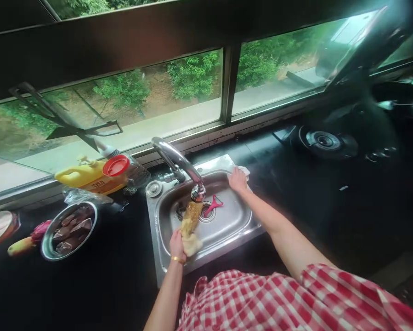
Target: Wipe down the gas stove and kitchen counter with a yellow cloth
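My left hand is closed round the lower end of a long yellowish-brown vegetable, partly peeled, and holds it in the steel sink with its top under the tap's spout. My right hand reaches to the sink's far right corner and rests on a white cloth there; its fingers are curled on the cloth. A pink peeler lies in the basin beside the drain.
Left of the sink stand a yellow oil jug, a red-lidded jar and a steel bowl of dark pieces, with a pink and yellow item beside it. A gas burner sits at the right on the black counter. A window runs behind.
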Demonstrator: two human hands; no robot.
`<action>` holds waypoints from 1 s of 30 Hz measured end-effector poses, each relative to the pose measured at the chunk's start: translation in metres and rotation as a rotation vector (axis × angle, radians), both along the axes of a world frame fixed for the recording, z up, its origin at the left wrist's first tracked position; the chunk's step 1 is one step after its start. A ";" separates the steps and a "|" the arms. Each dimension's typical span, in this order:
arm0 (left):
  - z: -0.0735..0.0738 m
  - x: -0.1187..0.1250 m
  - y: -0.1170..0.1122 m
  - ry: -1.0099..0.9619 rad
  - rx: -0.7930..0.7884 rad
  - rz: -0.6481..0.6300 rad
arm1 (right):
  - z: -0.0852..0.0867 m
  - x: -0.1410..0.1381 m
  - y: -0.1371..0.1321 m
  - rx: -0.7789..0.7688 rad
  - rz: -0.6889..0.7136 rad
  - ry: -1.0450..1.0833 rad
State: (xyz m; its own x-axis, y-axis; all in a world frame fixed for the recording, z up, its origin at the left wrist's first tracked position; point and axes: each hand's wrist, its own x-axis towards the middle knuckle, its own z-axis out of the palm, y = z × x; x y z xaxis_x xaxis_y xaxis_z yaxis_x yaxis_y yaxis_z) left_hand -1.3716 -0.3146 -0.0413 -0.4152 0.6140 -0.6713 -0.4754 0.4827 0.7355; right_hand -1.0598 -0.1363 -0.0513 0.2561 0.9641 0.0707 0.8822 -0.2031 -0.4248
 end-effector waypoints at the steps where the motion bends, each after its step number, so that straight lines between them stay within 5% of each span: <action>1: 0.000 -0.001 -0.006 0.016 -0.017 0.024 | -0.005 -0.005 0.014 0.010 0.018 -0.059; 7: 0.007 0.012 -0.027 0.026 -0.058 0.159 | -0.009 -0.072 0.089 0.022 0.143 -0.012; 12: 0.005 0.020 -0.034 0.146 -0.061 0.121 | -0.008 -0.153 0.078 0.017 0.484 0.244; 17: -0.007 0.017 -0.056 0.596 -0.083 -0.171 | -0.013 -0.151 0.066 -0.070 0.465 0.868; 22: -0.022 0.024 -0.075 0.986 0.084 -0.427 | 0.013 -0.149 0.130 -0.301 0.416 1.407; 27: -0.025 0.031 -0.080 1.161 0.147 -0.428 | 0.059 -0.234 0.188 -0.350 0.820 1.408; 30: -0.022 0.034 -0.081 1.180 0.129 -0.426 | 0.065 -0.285 0.203 -0.422 1.124 1.213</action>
